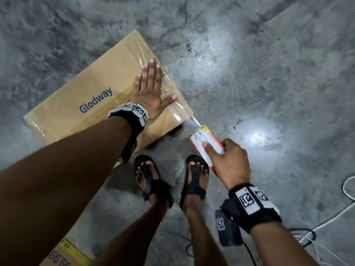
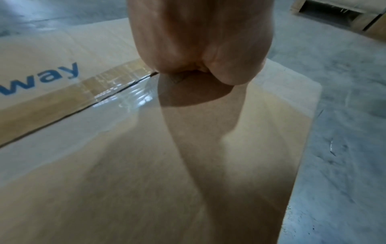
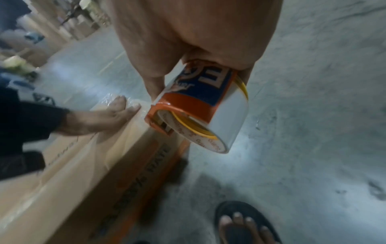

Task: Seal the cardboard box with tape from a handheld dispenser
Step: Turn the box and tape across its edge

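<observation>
Left hand [image 1: 148,89] is lying flat with fingers straight, pressing the tape [image 1: 173,110] onto the top of the box [image 1: 92,89], which is sitting on the floor [image 1: 269,73] just ahead of the feet; right hand [image 1: 228,162] is gripping the dispenser [image 1: 206,144] off the box's near right corner, a short strip stretching taut between corner and dispenser. Main risk: pulling at this skewed angle is likely wrinkling the strip or walking it off the seam [image 2: 117,92]. If the left hand eases off early, tension is probably peeling the laid end, and a sloppy cut is letting the free end fold onto itself.
</observation>
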{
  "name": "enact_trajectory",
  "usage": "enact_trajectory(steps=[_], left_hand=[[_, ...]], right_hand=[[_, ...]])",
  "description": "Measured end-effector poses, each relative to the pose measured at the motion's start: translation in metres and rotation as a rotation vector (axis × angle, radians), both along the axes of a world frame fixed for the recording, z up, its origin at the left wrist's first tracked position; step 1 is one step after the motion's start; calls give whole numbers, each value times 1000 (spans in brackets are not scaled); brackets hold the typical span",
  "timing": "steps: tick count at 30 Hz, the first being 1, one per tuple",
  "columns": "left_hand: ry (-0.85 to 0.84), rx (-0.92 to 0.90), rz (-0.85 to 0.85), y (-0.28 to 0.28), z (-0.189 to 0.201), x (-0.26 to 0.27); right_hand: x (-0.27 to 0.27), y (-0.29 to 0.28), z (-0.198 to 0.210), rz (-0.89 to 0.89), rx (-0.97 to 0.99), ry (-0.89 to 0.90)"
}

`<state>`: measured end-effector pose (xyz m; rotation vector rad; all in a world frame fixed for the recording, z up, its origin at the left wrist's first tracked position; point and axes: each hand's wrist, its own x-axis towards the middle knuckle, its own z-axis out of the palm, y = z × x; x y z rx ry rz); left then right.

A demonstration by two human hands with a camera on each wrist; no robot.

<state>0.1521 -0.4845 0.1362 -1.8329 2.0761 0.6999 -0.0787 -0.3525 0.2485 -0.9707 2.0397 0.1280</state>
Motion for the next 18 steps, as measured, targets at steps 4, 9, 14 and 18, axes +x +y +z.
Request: enact_trajectory(steps=[4,9,14,18], left_hand=[[15,-5,4,0,6,0],[-2,16,-6,1,6,-1],[20,9,10,-2,9,-1],[20,-3,19,0,9,-3]], right_hand=[[5,-7,-13,57,92,34],[28,-42,-38,77,144,83],[39,-66,-55,92,176,106],[33,-58,-70,29,279,43]])
